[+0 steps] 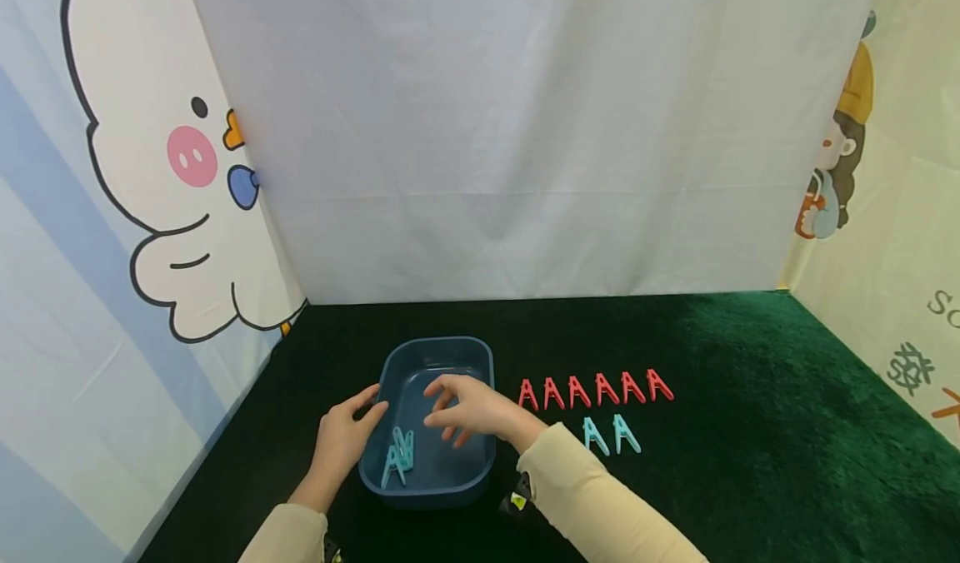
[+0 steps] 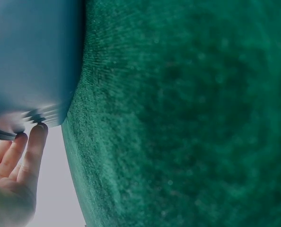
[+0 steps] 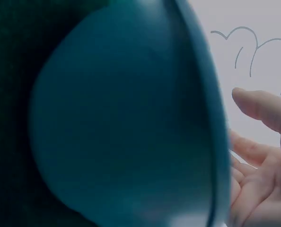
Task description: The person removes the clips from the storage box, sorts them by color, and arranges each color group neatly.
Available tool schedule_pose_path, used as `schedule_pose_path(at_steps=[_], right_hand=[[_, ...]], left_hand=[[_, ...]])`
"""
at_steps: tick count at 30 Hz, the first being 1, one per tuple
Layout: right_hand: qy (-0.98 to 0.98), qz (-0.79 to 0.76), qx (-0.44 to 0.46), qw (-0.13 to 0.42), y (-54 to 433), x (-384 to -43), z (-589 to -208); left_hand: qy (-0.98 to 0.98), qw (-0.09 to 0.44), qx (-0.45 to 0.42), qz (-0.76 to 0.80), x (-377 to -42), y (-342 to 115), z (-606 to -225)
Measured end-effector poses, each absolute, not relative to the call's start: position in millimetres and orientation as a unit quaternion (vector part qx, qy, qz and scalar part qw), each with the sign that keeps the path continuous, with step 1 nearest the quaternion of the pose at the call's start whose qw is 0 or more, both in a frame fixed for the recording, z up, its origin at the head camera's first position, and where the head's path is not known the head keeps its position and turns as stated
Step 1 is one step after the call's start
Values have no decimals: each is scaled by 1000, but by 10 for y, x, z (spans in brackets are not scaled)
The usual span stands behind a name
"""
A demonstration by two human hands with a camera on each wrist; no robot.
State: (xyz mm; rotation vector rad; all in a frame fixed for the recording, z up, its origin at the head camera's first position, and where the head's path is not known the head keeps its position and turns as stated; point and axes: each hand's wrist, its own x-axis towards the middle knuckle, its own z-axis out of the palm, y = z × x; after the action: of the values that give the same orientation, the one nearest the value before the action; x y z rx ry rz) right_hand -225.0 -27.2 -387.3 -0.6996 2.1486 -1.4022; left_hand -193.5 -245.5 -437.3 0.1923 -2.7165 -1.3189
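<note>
A blue plastic tub (image 1: 442, 491) rests on the dark green cloth. My left hand (image 1: 341, 438) holds its left rim, the thumb over the edge; in the left wrist view the fingers (image 2: 35, 149) touch the tub's outer side (image 2: 31, 56) under the lip. Over the tub's middle hovers my right hand (image 1: 472, 409), thumb and fingers apart, nothing seen between them. A small cluster of light blue plastic clothespins (image 1: 394, 465) lies inside at the near left. In the right wrist view the tub wall (image 3: 126, 118) covers part of the right hand (image 3: 263, 175).
Right of the tub, several red clothespins (image 1: 577, 392) stand in a row. Two light blue clothespins (image 1: 626, 435) are in front of that row, beside the right forearm. Green cloth (image 1: 750, 430) spreads to the right, and a white curtain (image 1: 525, 130) hangs behind.
</note>
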Motion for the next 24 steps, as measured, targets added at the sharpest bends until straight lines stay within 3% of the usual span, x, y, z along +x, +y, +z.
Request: schedule_pose_path(at_steps=[24], right_hand=[[796, -455, -252, 310, -645, -2206, -4247]], left_hand=[[-901, 63, 61, -426, -1928, -2462, -4362]])
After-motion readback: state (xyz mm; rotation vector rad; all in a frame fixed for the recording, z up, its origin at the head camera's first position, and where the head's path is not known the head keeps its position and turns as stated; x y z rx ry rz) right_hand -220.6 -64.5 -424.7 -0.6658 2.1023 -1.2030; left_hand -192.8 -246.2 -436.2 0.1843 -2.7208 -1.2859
